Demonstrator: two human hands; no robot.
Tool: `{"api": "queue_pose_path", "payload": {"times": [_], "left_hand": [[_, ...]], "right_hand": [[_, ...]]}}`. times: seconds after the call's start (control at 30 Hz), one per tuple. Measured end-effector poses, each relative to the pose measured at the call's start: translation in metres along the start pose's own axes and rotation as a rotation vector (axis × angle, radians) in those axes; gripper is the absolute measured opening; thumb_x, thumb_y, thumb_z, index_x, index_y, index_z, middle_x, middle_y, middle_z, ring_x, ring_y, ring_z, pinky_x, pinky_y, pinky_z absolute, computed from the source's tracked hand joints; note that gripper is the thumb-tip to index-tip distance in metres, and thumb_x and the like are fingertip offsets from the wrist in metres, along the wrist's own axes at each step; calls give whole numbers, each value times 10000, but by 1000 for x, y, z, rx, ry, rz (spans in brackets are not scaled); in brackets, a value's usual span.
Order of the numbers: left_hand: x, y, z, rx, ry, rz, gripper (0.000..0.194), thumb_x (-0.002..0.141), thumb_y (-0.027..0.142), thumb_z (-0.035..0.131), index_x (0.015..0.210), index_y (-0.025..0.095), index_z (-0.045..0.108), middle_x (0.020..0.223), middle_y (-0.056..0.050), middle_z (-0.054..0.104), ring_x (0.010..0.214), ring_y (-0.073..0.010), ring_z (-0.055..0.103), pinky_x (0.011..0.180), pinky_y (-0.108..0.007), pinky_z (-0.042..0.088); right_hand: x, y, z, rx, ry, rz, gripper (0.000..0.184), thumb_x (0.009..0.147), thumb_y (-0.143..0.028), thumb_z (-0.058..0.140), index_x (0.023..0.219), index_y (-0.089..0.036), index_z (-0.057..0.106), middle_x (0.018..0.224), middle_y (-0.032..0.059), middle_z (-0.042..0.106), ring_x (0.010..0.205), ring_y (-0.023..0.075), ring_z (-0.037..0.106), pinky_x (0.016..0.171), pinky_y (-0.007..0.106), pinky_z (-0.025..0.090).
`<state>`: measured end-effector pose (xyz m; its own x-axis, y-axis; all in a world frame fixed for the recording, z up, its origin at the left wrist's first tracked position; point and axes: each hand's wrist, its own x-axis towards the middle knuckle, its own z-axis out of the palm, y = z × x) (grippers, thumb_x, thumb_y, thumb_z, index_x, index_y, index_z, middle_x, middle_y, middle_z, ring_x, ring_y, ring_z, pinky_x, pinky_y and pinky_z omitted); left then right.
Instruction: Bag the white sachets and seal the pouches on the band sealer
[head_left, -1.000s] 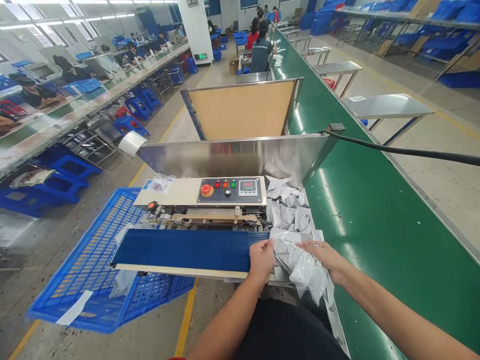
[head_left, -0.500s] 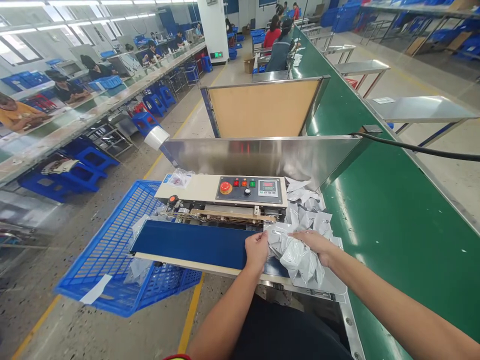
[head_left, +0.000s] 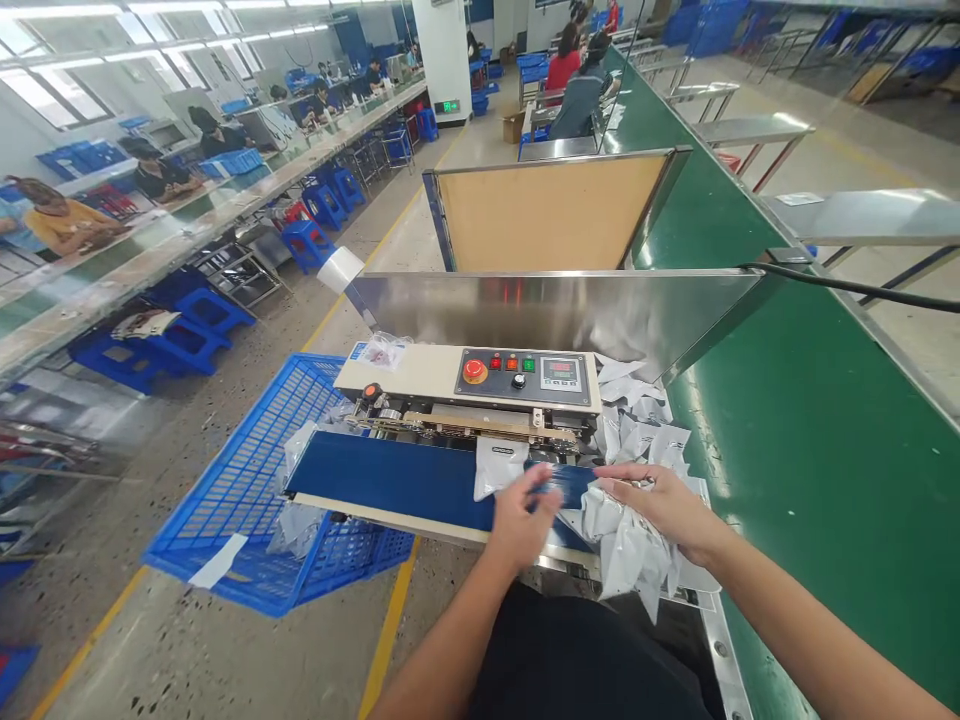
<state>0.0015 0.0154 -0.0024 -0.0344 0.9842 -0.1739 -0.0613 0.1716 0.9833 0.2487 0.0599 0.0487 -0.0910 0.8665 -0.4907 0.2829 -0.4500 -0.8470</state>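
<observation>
A band sealing machine (head_left: 405,368) stands in front of me with a blue conveyor belt (head_left: 397,475). One white plastic bag (head_left: 499,466) hangs from the sealing band onto the belt. Just right of that bag, my left hand (head_left: 525,515) is over the belt with its fingers apart and slightly blurred, holding nothing. My right hand (head_left: 664,505) grips a bunch of white plastic bags (head_left: 626,545) at the belt's right end. More white bags (head_left: 637,420) lie heaped behind my right hand, beside the machine.
A blue plastic basket (head_left: 225,520) with some clear bags sits below the belt's left end. Behind the machine rises a metal panel (head_left: 480,305). A long green conveyor (head_left: 817,430) runs along the right. Co-workers sit at the left bench (head_left: 180,225) and farther ahead.
One white bag has left my hands and now hangs in the sealer, left of them. My left hand has opened. The bunch stays in my right hand. The view has shifted slightly.
</observation>
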Motion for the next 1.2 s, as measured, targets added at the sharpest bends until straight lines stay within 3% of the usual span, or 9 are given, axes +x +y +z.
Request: {"api": "queue_pose_path", "payload": {"times": [0.07, 0.13, 0.3, 0.43, 0.53, 0.63, 0.73, 0.93, 1.2], "left_hand": [[5, 4, 20, -112, -282, -75, 713, 823, 660, 865, 1321, 154, 798, 1179, -193, 821, 1110, -348, 769, 955, -454, 627], [13, 5, 34, -152, -363, -112, 768, 837, 727, 817, 1307, 120, 803, 1188, -192, 822, 1091, -345, 764, 967, -453, 608], [16, -4, 42, -97, -163, -118, 800, 856, 814, 726, 1192, 95, 826, 1064, -165, 831, 919, -284, 739, 835, -380, 580], [3, -18, 58, -119, -50, -59, 689, 922, 800, 651, 943, 127, 798, 880, -94, 771, 791, -207, 649, 726, -303, 521], [1, -24, 70, -212, 39, -169, 705, 892, 852, 635, 923, 154, 736, 811, -48, 714, 713, -170, 593, 660, -270, 492], [4, -23, 76, -214, -80, -186, 722, 862, 859, 667, 1008, 157, 751, 853, -60, 739, 734, -183, 629, 705, -287, 529], [4, -20, 82, -95, -195, -40, 690, 937, 796, 627, 1134, 157, 794, 993, -105, 797, 872, -236, 696, 842, -330, 558], [1, -28, 79, 162, -72, 83, 585, 1055, 659, 514, 1141, 177, 836, 950, -96, 814, 880, -258, 706, 855, -336, 543], [13, -22, 57, 11, -44, 71, 555, 996, 654, 621, 962, 145, 837, 814, -76, 762, 739, -211, 647, 714, -285, 514]], "right_hand": [[-4, -2, 0, 20, -32, -14, 669, 712, -702, 922, 1163, -210, 878, 1206, 134, 830, 1248, 365, 718, 1063, 418, 556], [-7, -2, -4, 60, 3, 1, 744, 689, -696, 939, 1229, -191, 856, 1227, 140, 821, 1266, 369, 707, 1062, 411, 556], [-19, 9, -23, 194, 55, 136, 885, 620, -645, 994, 1321, -141, 802, 1066, 147, 836, 1017, 341, 785, 872, 382, 625], [-28, 16, -26, 246, 57, 113, 780, 629, -654, 985, 1213, -159, 838, 1136, 156, 829, 1088, 350, 774, 918, 386, 622], [-32, 16, -26, 274, 78, 89, 720, 630, -658, 981, 1134, -161, 853, 1073, 140, 829, 1082, 329, 759, 946, 387, 602], [-32, 17, -25, 210, 108, 31, 570, 643, -652, 965, 910, -163, 847, 921, 102, 807, 929, 279, 737, 860, 357, 584], [-23, 24, -17, 160, 160, -14, 518, 663, -646, 936, 821, -167, 815, 831, 68, 772, 789, 220, 670, 752, 319, 541], [0, 49, 0, 147, 254, 8, 521, 725, -689, 828, 801, -176, 770, 726, 43, 716, 640, 175, 575, 619, 296, 459], [1, 45, -6, -8, 205, -133, 522, 737, -635, 859, 1018, -195, 851, 916, 49, 771, 807, 207, 664, 746, 309, 509]]}}
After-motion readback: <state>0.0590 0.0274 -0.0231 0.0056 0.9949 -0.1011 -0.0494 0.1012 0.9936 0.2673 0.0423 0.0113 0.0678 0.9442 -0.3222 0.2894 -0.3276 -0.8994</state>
